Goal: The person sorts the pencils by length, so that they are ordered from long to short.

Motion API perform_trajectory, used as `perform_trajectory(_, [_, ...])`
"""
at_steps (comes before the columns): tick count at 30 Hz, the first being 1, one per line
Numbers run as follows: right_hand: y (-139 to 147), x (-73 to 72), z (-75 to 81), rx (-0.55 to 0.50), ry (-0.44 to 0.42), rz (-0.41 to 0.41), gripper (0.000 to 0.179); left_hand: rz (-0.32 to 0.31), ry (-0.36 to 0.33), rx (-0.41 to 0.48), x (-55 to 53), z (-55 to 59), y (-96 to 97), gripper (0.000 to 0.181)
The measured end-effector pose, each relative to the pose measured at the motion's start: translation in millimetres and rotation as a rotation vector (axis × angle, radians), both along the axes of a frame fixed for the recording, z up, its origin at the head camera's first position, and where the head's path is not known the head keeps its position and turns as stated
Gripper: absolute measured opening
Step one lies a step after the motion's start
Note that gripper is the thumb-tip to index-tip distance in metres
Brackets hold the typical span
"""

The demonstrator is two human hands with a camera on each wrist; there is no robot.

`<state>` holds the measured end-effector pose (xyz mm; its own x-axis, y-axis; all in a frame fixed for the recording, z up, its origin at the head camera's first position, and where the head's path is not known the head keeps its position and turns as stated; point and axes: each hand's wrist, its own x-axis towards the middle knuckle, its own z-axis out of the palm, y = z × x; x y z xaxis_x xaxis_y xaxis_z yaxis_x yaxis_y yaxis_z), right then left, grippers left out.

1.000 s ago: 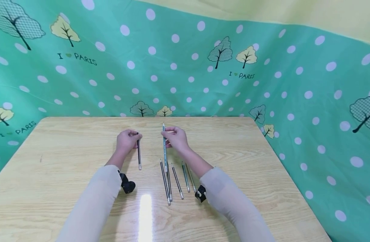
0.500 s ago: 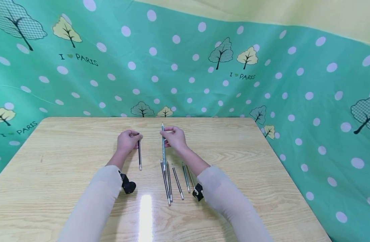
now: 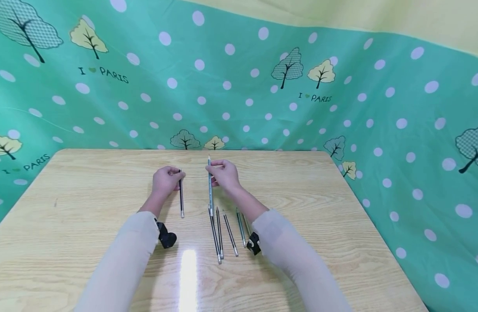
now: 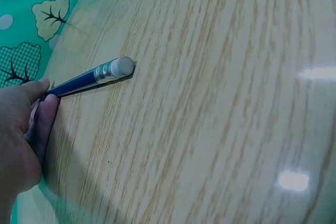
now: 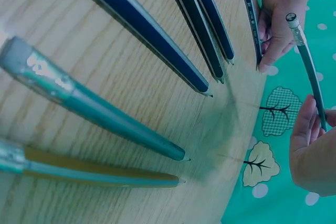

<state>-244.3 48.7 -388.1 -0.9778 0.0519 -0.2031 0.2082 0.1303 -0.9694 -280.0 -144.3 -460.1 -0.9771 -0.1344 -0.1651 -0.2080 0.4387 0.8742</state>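
Observation:
My left hand (image 3: 165, 180) pinches a dark pencil (image 3: 181, 199) near its far end. Its white eraser points back toward me, and in the left wrist view the pencil (image 4: 86, 80) lies low against the tabletop. Between thumb and fingers, my right hand (image 3: 226, 175) holds a light blue pencil (image 3: 210, 190), tip pointing away. The right wrist view shows this pencil (image 5: 310, 72) raised off the table. Nearer to me lie three dark pencils (image 3: 231, 236), a green pencil (image 5: 115, 114) and a gold-coloured pencil (image 5: 100, 174), roughly side by side, tips away.
The wooden table (image 3: 86, 199) ends at the back against a green dotted cloth (image 3: 239, 78), which also runs along the right side. A bright light reflection (image 3: 188, 277) falls on the table between my sleeves.
My right hand has shifted slightly left with the light blue pencil, closer to my left hand. The left hand and the lying pencils stay about where they were.

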Motion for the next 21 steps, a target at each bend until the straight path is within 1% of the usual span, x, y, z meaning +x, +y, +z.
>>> perform_trajectory(9, [-7.4,-5.4,-4.1,0.013,-0.005,-0.003,0.021,-0.009,0.002,-0.013,3.6,4.1,0.2,0.041])
perform_trajectory(21, [-17.9,-5.4,-12.2,0.058,-0.006,-0.010,0.021,-0.010,0.007,-0.007,3.1,1.9,-0.8,0.041])
